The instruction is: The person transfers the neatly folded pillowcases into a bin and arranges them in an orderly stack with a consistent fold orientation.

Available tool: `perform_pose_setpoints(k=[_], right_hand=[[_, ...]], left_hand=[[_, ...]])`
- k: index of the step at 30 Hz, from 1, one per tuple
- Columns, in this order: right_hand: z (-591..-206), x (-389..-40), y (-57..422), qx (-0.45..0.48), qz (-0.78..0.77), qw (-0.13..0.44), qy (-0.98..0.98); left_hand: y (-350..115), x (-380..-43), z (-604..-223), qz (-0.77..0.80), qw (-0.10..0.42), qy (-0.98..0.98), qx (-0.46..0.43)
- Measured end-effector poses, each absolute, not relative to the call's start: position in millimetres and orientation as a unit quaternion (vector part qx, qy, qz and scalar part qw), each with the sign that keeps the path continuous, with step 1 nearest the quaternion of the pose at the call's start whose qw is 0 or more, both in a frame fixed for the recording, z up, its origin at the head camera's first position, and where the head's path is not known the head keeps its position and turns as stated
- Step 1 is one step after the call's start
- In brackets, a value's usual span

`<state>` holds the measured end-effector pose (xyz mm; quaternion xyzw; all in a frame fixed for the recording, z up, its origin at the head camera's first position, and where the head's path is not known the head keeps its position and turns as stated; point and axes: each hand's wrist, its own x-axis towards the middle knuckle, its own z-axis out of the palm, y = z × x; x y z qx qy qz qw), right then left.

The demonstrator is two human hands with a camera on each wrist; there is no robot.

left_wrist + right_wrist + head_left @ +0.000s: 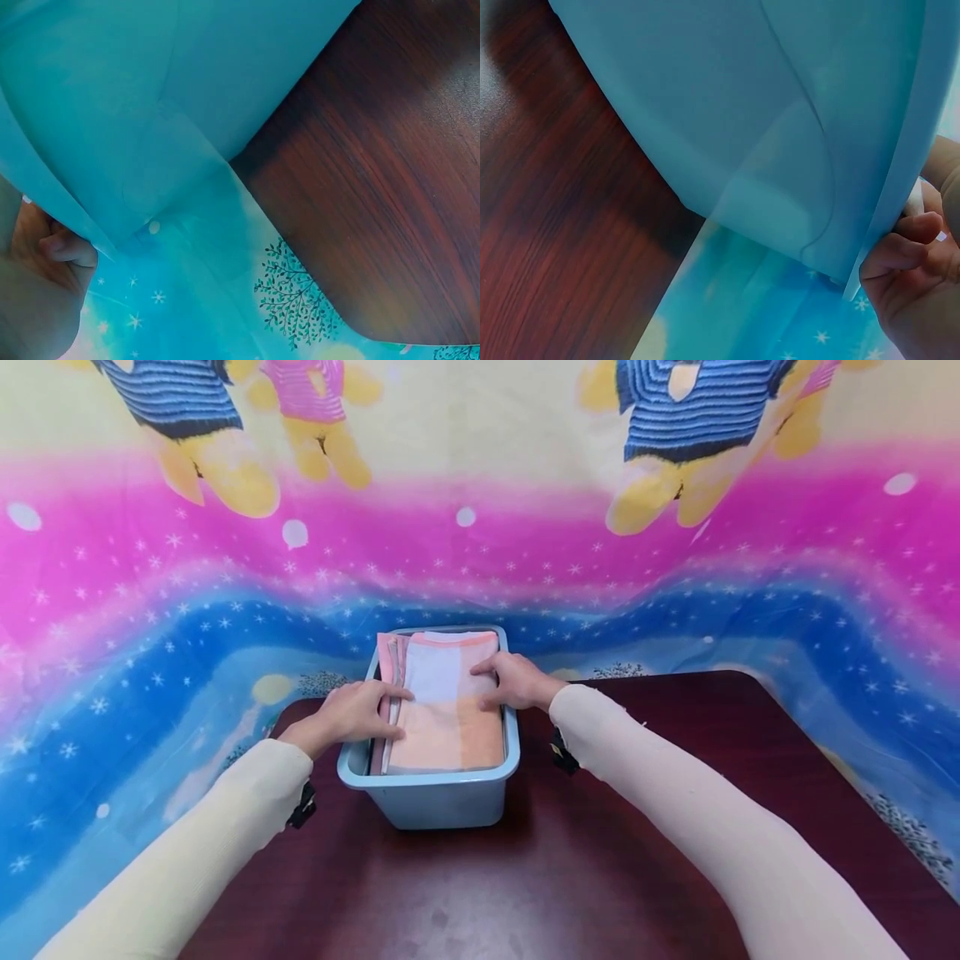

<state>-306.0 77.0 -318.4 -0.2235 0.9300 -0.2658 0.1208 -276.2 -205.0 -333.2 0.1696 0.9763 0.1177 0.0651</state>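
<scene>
A light-blue plastic bin (442, 806) stands on the table and holds folded cloths. On top lies a folded cloth (435, 735) with white, peach and orange blocks. Thinner pink and grey folds (387, 668) stand along the bin's left side. My left hand (350, 714) reaches over the left rim, its thumb and index finger touching the cloth's left edge. From the right, my right hand (517, 681) rests its index finger and thumb on the cloth's right edge. In the right wrist view, some fingers (900, 251) bend beside the bin's rim.
The bin sits towards the back of a dark red-brown wooden table (600, 860) with rounded corners. Behind and beside it hangs a patterned curtain (480, 552) in pink, blue and cream. Each wrist carries a small black device, one (303, 806) below the left sleeve.
</scene>
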Motion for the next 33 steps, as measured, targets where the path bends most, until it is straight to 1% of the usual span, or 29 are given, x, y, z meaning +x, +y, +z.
perform_pose_setpoints(k=[4, 12, 21, 33], right_hand=[[-317.4, -306.6, 75.3, -0.222, -0.261, 0.116, 0.932], [-320.4, -305.2, 73.5, -0.221, -0.256, 0.132, 0.932], [-318.3, -305.8, 73.5, -0.22, -0.241, 0.115, 0.938], [-318.0, -306.0, 67.8, -0.226, -0.204, 0.099, 0.947]], left_hand=[[-204.6, -276.1, -332.4, 0.111, 0.057, 0.978, 0.169], [-205.0, -273.5, -337.5, 0.105, 0.058, 0.977, 0.175], [-200.7, -275.5, -336.3, 0.074, 0.046, 0.98, 0.179], [-200.6, -276.0, -336.2, 0.039, 0.046, 0.982, 0.177]])
